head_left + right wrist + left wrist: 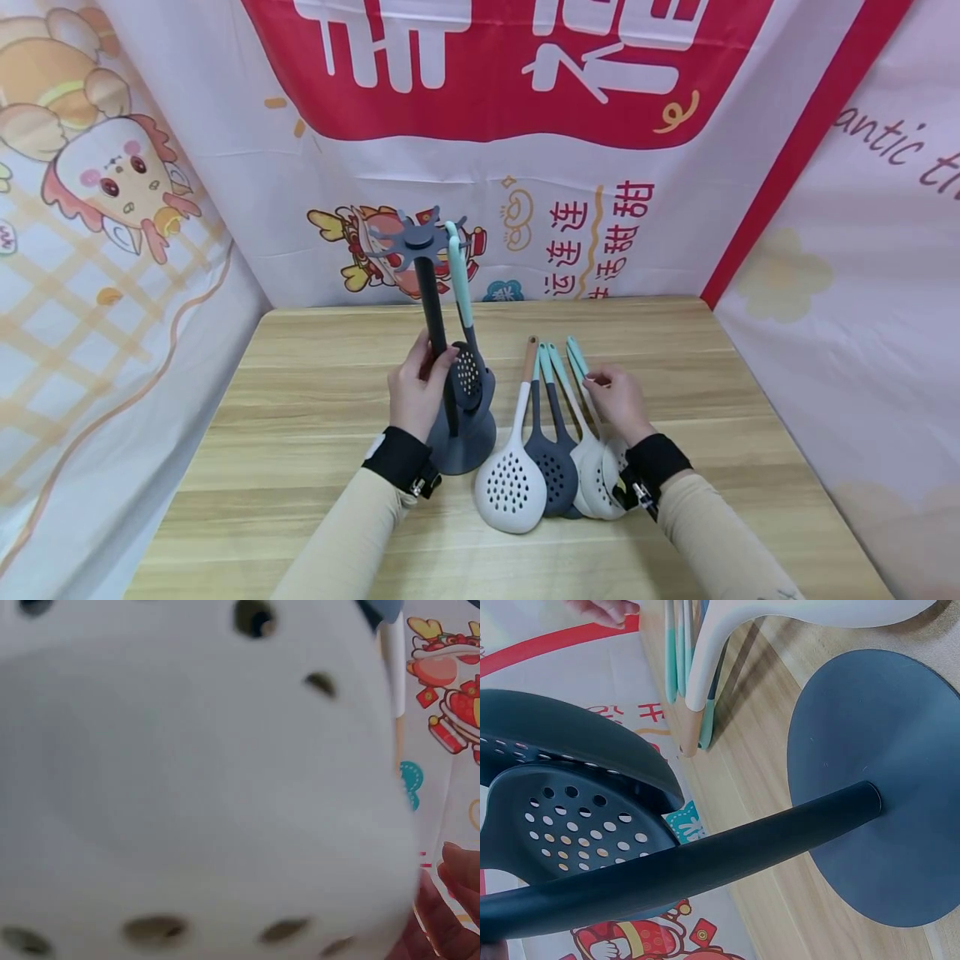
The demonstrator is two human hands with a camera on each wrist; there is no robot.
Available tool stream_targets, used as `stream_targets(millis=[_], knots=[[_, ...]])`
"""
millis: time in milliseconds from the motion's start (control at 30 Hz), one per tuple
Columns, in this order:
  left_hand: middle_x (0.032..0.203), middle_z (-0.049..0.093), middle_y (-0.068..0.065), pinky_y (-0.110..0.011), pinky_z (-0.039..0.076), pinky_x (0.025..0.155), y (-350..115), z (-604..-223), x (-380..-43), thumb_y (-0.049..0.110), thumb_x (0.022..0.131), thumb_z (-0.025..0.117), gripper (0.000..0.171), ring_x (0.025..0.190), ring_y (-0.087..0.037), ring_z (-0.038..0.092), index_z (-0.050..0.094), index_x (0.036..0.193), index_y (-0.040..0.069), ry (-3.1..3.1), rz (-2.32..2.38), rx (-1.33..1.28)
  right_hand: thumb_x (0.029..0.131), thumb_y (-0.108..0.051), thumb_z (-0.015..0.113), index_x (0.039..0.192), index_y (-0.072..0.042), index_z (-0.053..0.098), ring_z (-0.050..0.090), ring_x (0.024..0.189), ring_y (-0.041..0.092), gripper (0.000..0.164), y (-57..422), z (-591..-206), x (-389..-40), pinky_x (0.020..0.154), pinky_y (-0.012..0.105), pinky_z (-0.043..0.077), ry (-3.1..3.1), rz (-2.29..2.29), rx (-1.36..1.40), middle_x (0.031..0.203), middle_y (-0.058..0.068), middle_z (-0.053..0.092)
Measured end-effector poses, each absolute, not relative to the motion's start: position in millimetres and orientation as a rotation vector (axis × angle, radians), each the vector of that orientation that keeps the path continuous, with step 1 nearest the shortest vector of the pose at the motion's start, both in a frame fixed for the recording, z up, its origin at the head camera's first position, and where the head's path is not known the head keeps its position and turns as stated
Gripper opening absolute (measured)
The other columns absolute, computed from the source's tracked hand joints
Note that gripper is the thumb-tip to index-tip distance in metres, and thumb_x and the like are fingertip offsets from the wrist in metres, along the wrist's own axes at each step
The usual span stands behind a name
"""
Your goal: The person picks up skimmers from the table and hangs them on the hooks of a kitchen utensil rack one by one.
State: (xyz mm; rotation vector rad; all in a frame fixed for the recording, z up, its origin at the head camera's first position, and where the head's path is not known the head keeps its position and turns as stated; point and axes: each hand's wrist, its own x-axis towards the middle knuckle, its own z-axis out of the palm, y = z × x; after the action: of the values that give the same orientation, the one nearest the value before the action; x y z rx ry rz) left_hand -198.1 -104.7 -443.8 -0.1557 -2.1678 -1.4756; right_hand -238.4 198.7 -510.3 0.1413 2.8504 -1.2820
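Slotted spoon (613, 461), three o'clock from the stand (432, 312), seemed at pickup, right hand (620, 404) pinching it; left hand (415, 393) gripped the stand; lifting seemed needed next.

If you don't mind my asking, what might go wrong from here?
The white strainer in the right hand appears crowded against a pale utensil, so lifting it might drag that one along.

The stand carries its dark-headed utensils toward one side, so it could tip if the left hand let go.
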Motion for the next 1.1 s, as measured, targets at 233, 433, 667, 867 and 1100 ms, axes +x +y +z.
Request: stream_targets(millis=[233,433,667,867,1100], knots=[[0.1,0.075,-0.012,-0.037,0.061,0.082,-105,-445,-198,0.028,0.096,0.063,0.034,0.088,-0.023,0.074,0.063,0.126,0.013,-2.179,-1.473,-0.148,0.096,-0.015,0.06,0.121,0.003,0.064,0.06,0.095,0.03,0.031,209,-522,-234,0.073,0.034,0.05,2.761,-1.302,0.265,0.11,0.021,0.063],[0.1,0.075,-0.012,-0.037,0.061,0.082,-105,-445,-198,0.029,0.096,0.064,0.034,0.087,-0.024,0.074,0.063,0.126,0.013,-2.191,-1.462,-0.14,0.097,-0.018,0.059,0.128,0.005,0.058,0.059,0.099,0.033,0.039,216,-528,-228,0.079,0.041,0.05,2.739,-1.232,0.316,0.114,0.023,0.061],[0.1,0.075,-0.012,-0.037,0.06,0.083,-104,-445,-198,0.029,0.096,0.064,0.034,0.088,-0.024,0.074,0.064,0.125,0.013,-2.186,-1.46,-0.142,0.097,-0.02,0.059,0.131,0.006,0.055,0.06,0.102,0.037,0.043,221,-533,-227,0.08,0.042,0.052,2.72,-1.189,0.342,0.12,0.028,0.06],[0.101,0.076,-0.012,-0.037,0.06,0.083,-103,-444,-197,0.028,0.096,0.064,0.033,0.089,-0.024,0.074,0.064,0.124,0.012,-2.183,-1.456,-0.148,0.096,-0.022,0.061,0.129,0.007,0.056,0.061,0.098,0.035,0.043,222,-536,-227,0.076,0.038,0.052,2.742,-1.158,0.319,0.117,0.028,0.06],[0.101,0.075,-0.011,-0.036,0.06,0.083,-103,-443,-196,0.029,0.096,0.063,0.033,0.09,-0.023,0.074,0.063,0.125,0.013,-2.18,-1.478,-0.146,0.095,-0.019,0.061,0.128,0.009,0.057,0.063,0.098,0.036,0.043,218,-537,-227,0.075,0.038,0.056,2.728,-1.165,0.331,0.116,0.029,0.061]])
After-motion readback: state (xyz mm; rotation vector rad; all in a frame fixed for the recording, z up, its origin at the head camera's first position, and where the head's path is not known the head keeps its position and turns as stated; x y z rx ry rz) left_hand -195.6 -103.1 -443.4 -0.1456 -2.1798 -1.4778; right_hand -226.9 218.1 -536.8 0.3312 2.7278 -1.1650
